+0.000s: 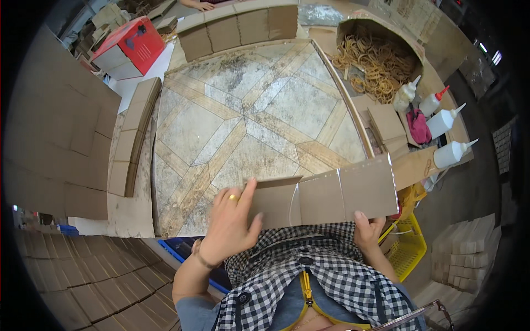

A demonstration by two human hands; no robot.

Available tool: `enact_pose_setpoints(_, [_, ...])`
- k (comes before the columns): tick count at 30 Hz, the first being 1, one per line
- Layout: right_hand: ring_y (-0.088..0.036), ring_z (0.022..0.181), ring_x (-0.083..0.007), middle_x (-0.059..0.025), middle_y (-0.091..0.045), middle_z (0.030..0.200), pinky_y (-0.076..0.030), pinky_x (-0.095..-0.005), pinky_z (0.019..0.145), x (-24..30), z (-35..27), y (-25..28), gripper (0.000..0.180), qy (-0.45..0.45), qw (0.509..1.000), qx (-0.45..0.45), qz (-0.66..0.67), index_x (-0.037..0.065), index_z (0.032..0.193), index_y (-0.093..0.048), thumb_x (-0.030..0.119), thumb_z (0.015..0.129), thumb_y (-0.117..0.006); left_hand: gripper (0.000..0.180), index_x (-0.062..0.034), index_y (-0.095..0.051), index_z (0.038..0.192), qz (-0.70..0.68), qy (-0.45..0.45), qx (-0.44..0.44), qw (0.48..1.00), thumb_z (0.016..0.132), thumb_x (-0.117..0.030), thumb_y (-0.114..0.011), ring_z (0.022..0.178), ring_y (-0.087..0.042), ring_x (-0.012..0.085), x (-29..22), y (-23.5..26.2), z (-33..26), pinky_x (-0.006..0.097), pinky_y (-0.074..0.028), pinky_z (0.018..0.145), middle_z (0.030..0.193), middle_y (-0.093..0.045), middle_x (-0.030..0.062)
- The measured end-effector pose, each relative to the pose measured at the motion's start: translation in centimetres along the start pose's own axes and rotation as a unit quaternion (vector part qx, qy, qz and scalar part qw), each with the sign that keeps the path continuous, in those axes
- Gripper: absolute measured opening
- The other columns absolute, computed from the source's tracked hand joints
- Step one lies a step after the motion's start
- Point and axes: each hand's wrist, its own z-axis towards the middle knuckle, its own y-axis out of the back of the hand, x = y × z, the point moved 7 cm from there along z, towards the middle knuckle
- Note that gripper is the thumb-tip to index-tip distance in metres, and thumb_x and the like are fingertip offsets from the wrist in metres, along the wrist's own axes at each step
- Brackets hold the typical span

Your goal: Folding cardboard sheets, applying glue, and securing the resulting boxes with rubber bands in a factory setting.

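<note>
A long brown cardboard strip [321, 198], creased into panels with white glue lines, lies across the near edge of the tabletop. At its left end one panel is folded over. My left hand [232, 220] rests on that folded end, index finger stretched out and thumb apart. At the strip's lower right corner, my right hand [369, 231] grips the edge, thumb on top and fingers mostly hidden beneath. Under the strip's far side is a worn patterned board [243, 118] with dark stains.
Folded cardboard stacks stand at the left [132, 138] and far edge [243, 27]. Right of the board are a box of rubber bands [378, 63], several glue bottles [441, 122] and a pink cloth [418, 126]. A yellow basket [408, 245] sits below. Another person's hand [204, 5] shows at the far edge.
</note>
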Motion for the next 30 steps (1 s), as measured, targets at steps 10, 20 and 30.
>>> enact_pose_setpoints(10, [-0.067, 0.074, -0.0252, -0.0190, -0.065, 0.089, -0.052, -0.0278, 0.064, 7.4, 7.2, -7.3, 0.049, 0.191, 0.962, 0.125, -0.152, -0.007, 0.119, -0.048, 0.007, 0.075, -0.064, 0.068, 0.0064, -0.040, 0.132, 0.015, -0.011, -0.090, 0.996, 0.073, -0.020, -0.062, 0.084, -0.049, 0.0351, -0.9, -2.9, 6.1, 0.043, -0.040, 0.079, 0.096, -0.049, 0.0210])
enact_pose_setpoints(20, [-0.051, 0.110, -0.0503, -0.0202, -0.050, 0.131, -0.055, -0.0441, 0.072, 7.8, 4.2, -11.9, 0.060, 0.339, 0.742, 0.261, -0.515, 0.016, 0.128, -0.054, 0.041, 0.076, -0.070, 0.062, 0.0021, -0.021, 0.145, -0.475, 0.085, -0.027, 0.876, 0.092, -0.024, -0.041, 0.116, -0.051, 0.0319, 3.5, -2.9, 4.5, 0.039, -0.034, 0.102, 0.122, -0.055, 0.0232])
enact_pose_setpoints(30, [-0.062, 0.076, -0.0358, -0.0173, -0.064, 0.079, -0.047, -0.0439, 0.066, 7.1, 22.3, 1.6, 0.018, 0.207, 0.875, -0.068, -0.432, 0.004, 0.091, -0.063, 0.020, 0.082, -0.061, 0.037, 0.0009, -0.058, 0.118, -0.285, 0.016, -0.122, 0.950, 0.093, -0.021, -0.040, 0.099, -0.053, 0.0350, 2.1, -3.2, 4.1, 0.042, -0.039, 0.092, 0.105, -0.058, 0.0199])
